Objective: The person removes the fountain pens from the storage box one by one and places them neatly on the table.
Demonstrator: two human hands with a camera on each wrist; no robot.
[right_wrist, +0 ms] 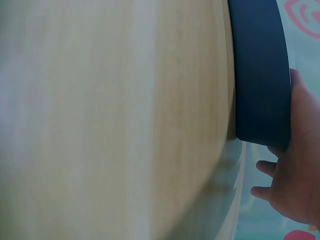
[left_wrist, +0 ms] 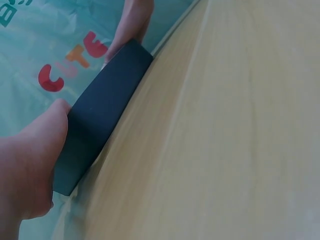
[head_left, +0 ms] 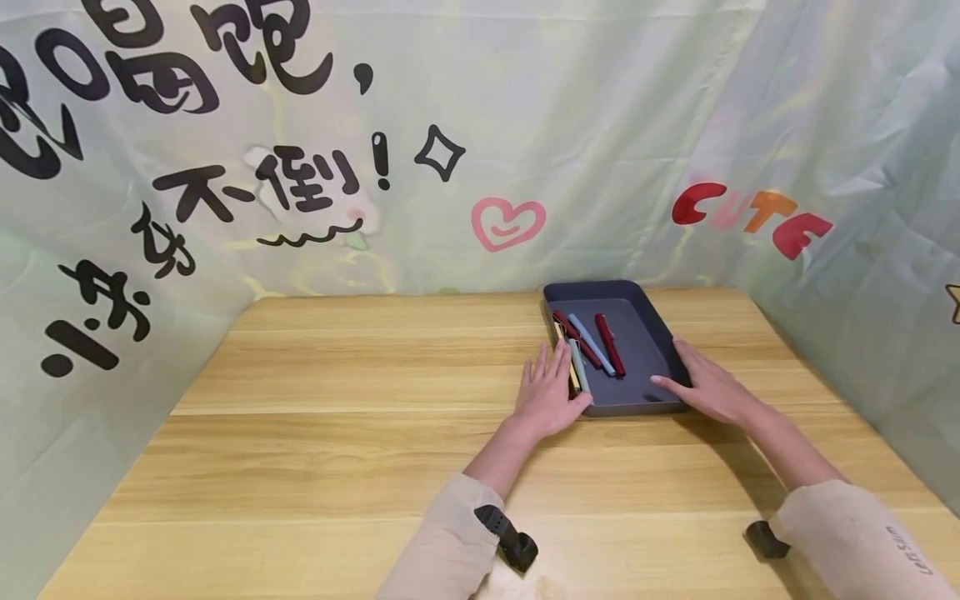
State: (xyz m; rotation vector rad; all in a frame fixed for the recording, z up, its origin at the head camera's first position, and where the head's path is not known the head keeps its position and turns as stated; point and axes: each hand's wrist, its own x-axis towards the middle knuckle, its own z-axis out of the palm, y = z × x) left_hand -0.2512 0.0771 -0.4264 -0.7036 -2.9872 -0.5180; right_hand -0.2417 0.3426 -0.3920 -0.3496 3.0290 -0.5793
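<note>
A dark grey-blue shallow tray (head_left: 637, 392) lies on the wooden table, towards the back right. Several pens are in its left half: a dark red pen (head_left: 610, 346), a light blue pen (head_left: 592, 343), a pale green one (head_left: 580, 367), and others bunched along the left wall. My left hand (head_left: 546, 396) holds the tray's near left corner, thumb at the front rim, fingers along the left side. At the right side my right hand (head_left: 712, 383) grips the wall, thumb over the rim and fingers outside. The wrist views show the tray's outer wall (left_wrist: 102, 110) beside each hand.
The wooden table (head_left: 337, 433) extends left and towards me. A printed cloth backdrop (head_left: 585, 108) with lettering and a pink heart stands right behind the tray, and more cloth (head_left: 862, 333) runs along the right side. Each sleeve carries a black strapped device (head_left: 510, 540).
</note>
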